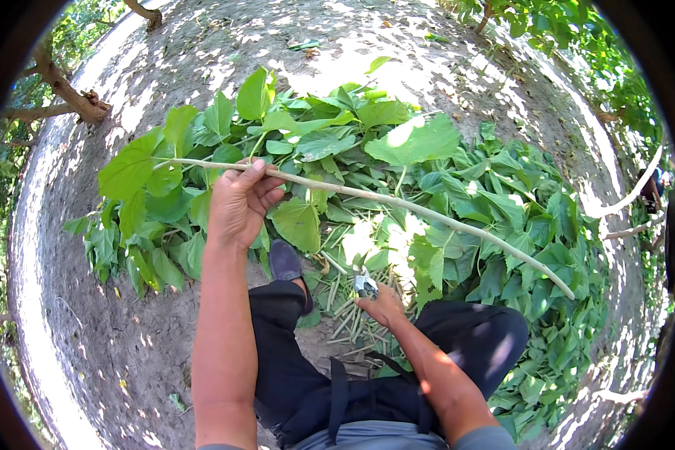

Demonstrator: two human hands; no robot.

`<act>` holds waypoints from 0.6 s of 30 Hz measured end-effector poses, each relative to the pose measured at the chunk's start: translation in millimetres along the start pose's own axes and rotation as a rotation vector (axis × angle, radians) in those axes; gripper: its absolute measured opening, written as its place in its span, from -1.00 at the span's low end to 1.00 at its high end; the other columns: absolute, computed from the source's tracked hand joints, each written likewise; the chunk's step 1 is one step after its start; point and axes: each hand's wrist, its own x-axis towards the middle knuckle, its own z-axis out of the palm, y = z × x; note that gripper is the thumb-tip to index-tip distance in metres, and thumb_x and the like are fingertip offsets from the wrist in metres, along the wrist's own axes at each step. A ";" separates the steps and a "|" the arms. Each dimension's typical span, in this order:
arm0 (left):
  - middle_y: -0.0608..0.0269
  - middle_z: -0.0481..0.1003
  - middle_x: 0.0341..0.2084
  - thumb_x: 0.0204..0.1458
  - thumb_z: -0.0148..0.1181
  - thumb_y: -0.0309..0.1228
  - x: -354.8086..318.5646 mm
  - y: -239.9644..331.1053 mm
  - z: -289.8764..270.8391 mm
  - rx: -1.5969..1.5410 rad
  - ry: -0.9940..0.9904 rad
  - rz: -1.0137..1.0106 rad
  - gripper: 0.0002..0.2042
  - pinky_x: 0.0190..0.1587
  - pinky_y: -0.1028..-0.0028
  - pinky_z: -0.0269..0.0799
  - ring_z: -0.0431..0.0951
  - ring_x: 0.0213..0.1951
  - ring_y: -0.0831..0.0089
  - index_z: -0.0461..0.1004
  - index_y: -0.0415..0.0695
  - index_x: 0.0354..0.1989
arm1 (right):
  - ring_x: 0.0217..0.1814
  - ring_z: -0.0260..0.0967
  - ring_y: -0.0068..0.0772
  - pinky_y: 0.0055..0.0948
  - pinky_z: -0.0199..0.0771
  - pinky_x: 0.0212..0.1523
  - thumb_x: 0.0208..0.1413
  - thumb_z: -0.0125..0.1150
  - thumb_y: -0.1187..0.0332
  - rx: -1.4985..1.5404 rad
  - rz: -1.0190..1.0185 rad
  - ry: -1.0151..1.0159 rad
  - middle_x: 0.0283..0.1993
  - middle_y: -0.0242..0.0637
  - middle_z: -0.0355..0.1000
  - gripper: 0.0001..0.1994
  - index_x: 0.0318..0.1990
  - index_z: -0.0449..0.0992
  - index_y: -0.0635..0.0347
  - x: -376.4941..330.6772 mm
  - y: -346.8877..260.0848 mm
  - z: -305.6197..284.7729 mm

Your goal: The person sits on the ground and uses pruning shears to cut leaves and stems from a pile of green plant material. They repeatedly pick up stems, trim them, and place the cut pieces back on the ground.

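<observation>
My left hand (244,196) pinches a long pale branch (397,201) between thumb and fingers. The branch slants from the upper left down to the right, mostly bare along its right part, with broad green leaves (131,171) at its left end. Lower and to the right, my right hand (381,304) is closed around pruning shears (365,285) with metallic jaws; their handles are mostly hidden in the fingers. The shears are apart from the branch. Below the branch lies a pile of cut leafy shoots (495,202).
Short cut stems (345,322) are scattered between my legs. A dark shoe (285,261) stands at the pile's near edge. Tree limbs (71,97) rise at the upper left, and pale bare branches (634,191) reach in at the right. Sun-dappled soil (150,352) surrounds the pile.
</observation>
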 end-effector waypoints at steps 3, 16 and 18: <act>0.22 0.55 -0.35 0.13 0.16 -0.40 0.8 -0.9 1.9 -0.003 -0.009 -0.001 -0.85 -0.36 0.49 0.60 0.62 -0.30 0.42 0.42 -0.18 -0.21 | -0.03 0.44 0.08 -0.16 0.39 0.01 -0.05 0.24 -0.05 -0.067 -0.013 -0.054 -0.09 0.13 0.47 -0.39 -0.01 0.47 0.32 -1.3 4.7 1.1; 0.19 0.56 -0.36 0.13 0.13 -0.44 3.0 -4.8 15.6 -0.056 0.013 -0.011 -0.90 -0.38 0.47 0.59 0.61 -0.33 0.41 0.41 -0.15 -0.22 | -0.02 0.46 -0.14 -0.32 0.41 -0.01 0.11 0.15 0.13 0.299 -0.354 -0.112 -0.07 0.05 0.48 -0.48 0.09 0.40 0.41 -70.6 -72.5 -92.1; 0.19 0.55 -0.37 0.13 0.13 -0.43 -0.5 -1.6 15.5 -0.061 0.036 -0.006 -0.90 -0.39 0.49 0.58 0.60 -0.34 0.42 0.41 -0.15 -0.22 | -0.03 0.46 -0.21 -0.36 0.40 -0.02 0.11 0.17 0.15 0.443 -0.256 -0.037 -0.05 0.01 0.49 -0.50 0.06 0.42 0.42 -89.5 -81.4 -123.9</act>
